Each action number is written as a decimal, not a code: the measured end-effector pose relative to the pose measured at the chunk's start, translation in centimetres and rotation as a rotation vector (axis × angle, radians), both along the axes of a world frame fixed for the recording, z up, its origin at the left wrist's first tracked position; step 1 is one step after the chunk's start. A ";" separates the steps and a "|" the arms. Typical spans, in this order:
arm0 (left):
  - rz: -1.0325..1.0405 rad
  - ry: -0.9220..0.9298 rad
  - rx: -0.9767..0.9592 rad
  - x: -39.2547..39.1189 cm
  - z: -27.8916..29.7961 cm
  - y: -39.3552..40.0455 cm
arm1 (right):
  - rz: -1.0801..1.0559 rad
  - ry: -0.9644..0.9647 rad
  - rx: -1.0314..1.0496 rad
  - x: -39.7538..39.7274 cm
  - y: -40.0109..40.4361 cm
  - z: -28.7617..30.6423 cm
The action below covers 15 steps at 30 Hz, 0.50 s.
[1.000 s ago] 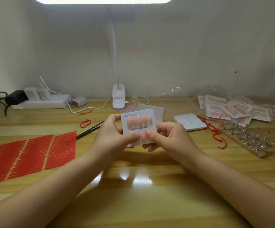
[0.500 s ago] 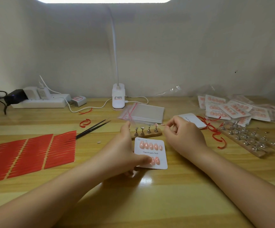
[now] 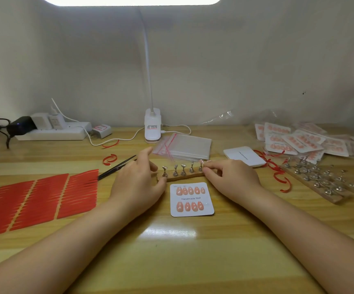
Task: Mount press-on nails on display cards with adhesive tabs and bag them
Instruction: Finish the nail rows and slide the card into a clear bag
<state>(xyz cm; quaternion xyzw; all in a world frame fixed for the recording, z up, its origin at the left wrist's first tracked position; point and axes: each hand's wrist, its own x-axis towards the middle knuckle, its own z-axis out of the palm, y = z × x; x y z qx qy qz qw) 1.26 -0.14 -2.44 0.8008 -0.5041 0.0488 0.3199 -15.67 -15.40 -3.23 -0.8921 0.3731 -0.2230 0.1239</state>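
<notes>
A white display card (image 3: 192, 199) printed "Handmade Nail" lies flat on the wooden table. It carries five peach press-on nails in its top row and several in the bottom row. Just behind it sits a short wooden nail stand (image 3: 182, 174) with metal holders. My left hand (image 3: 138, 181) grips the stand's left end, thumb in front. My right hand (image 3: 229, 177) pinches the stand's right end at the last holder. Whether a nail sits between those fingers is hidden.
Clear zip bags (image 3: 184, 146) are stacked behind the stand, beside blank cards (image 3: 244, 155). Bagged sets (image 3: 295, 141) and a larger holder board (image 3: 320, 181) lie right. Red adhesive tab sheets (image 3: 40, 200) and black tweezers (image 3: 116, 169) lie left. The lamp base (image 3: 152, 128) and power strip (image 3: 51, 132) stand at the back.
The card, held up in both hands a second ago, now lies on the table. Both hands left it and moved onto the ends of the small nail stand.
</notes>
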 end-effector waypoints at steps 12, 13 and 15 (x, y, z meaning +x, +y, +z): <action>-0.031 0.059 -0.040 1.0 -1.0 -0.8 | 0.071 -0.135 0.036 0.1 0.5 0.1; -0.033 0.054 -0.044 1.0 -1.0 -0.9 | 0.079 -0.154 0.028 0.1 0.6 0.1; -0.040 0.050 -0.048 1.0 -1.0 -0.9 | 0.096 -0.155 -0.033 0.2 0.8 0.1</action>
